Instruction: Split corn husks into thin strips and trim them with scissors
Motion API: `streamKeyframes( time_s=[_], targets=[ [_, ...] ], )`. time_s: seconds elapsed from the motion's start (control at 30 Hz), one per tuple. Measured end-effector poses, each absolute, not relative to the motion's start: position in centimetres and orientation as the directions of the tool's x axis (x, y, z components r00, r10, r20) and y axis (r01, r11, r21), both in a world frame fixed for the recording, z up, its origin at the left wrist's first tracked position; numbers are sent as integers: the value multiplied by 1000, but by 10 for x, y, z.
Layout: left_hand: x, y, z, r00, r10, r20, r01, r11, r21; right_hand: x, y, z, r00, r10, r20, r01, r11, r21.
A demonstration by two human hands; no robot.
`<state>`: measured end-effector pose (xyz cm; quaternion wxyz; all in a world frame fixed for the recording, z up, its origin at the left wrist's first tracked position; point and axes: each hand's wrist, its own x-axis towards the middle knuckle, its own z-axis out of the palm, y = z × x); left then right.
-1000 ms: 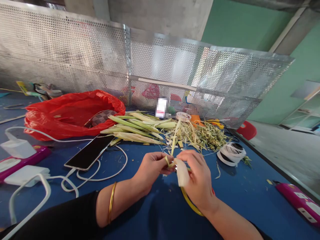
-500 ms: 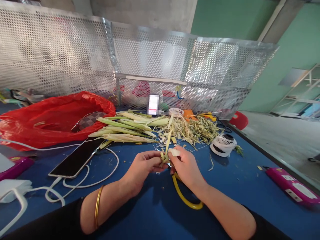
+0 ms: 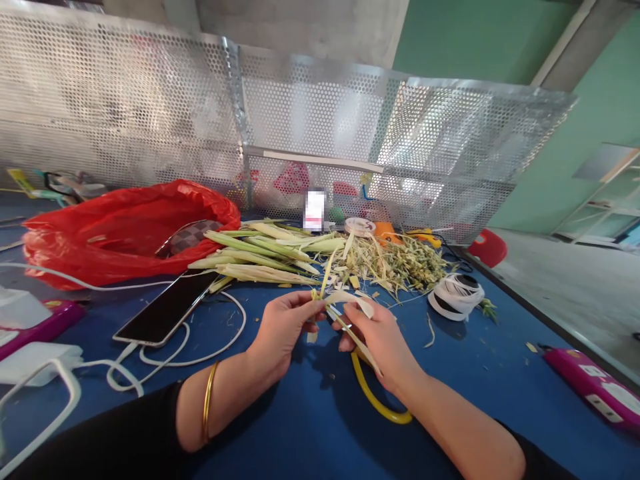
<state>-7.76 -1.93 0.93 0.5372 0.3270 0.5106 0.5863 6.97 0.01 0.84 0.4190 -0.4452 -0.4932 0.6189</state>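
In the head view my left hand [image 3: 283, 330] pinches a small knotted piece of pale leaf strip [image 3: 315, 295] between thumb and fingertips. A thin yellowish end stands up from it. My right hand [image 3: 375, 340], just to the right, is closed on a broader pale strip [image 3: 353, 300] that curls over its fingers. A large yellow handle loop [image 3: 383, 403] hangs below that palm, and a glint of metal shows between the hands; these look like scissors held in the right hand, mostly hidden. Long green-white leaves [image 3: 265, 253] lie beyond the hands, beside a heap of dry scraps [image 3: 400, 260].
A red plastic bag [image 3: 110, 233] and a dark phone [image 3: 165, 310] with white cables lie left. On the right are a spool of white thread [image 3: 456, 297] and a magenta power strip [image 3: 593, 387]. A lit phone [image 3: 315, 211] stands before a perforated metal screen [image 3: 310, 113].
My hands have drawn slightly apart. The knotted piece is now at the left fingertips, and the pale strip stretches across to the right hand. The view has shifted slightly.
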Motion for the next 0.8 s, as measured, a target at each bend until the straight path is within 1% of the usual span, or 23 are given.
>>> streamKeyframes(
  time_s=[0.07, 0.13, 0.2, 0.27, 0.3, 0.33, 0.4, 0.47, 0.5, 0.53, 0.57, 0.63, 0.73, 0.8],
  targets=[
    [-80, -17, 9, -262, 949, -173, -322, 83, 943, 70, -2, 9, -283, 953, -110, -76, -137, -988],
    [-82, -15, 9, -296, 937, -186, -333, 82, 939, 71, -4, 8, -343, 939, -18, -51, -38, -998],
    [-83, -14, 9, -306, 933, -188, -333, 80, 940, 72, -4, 5, -397, 906, 146, -10, 154, -988],
    [-83, -15, 9, -291, 939, -182, -325, 82, 942, 74, -4, 2, -441, 836, 326, 87, 401, -912],
    [-82, -16, 9, -281, 943, -178, -319, 83, 944, 75, -4, 0, -460, 785, 414, 148, 528, -836],
    [-82, -16, 9, -270, 947, -173, -309, 85, 947, 76, -3, -1, -476, 725, 497, 215, 644, -734],
    [-80, -18, 8, -238, 958, -161, -275, 93, 957, 79, -3, 0, -520, 575, 632, 338, 818, -466],
    [-78, -19, 8, -214, 966, -146, -224, 97, 970, 80, -3, 2, -577, 420, 701, 404, 892, -202],
    [-76, -20, 7, -201, 969, -143, -195, 103, 975, 80, -3, 3, -601, 361, 713, 422, 901, -101],
    [-75, -21, 7, -186, 972, -144, -165, 114, 980, 80, -3, 4, -612, 316, 725, 431, 902, -29],
    [-73, -22, 7, -166, 975, -148, -138, 126, 982, 79, -2, 5, -605, 287, 742, 440, 898, 11],
    [-71, -23, 8, -106, 982, -156, -91, 146, 985, 78, 0, 6, -561, 282, 778, 464, 886, 13],
    [-69, -26, 11, -8, 986, -164, -67, 164, 984, 78, 5, 5, -504, 375, 778, 510, 856, -82],
    [-69, -27, 13, 29, 984, -177, -75, 179, 981, 79, 7, 5, -476, 440, 762, 541, 829, -141]
  ],
)
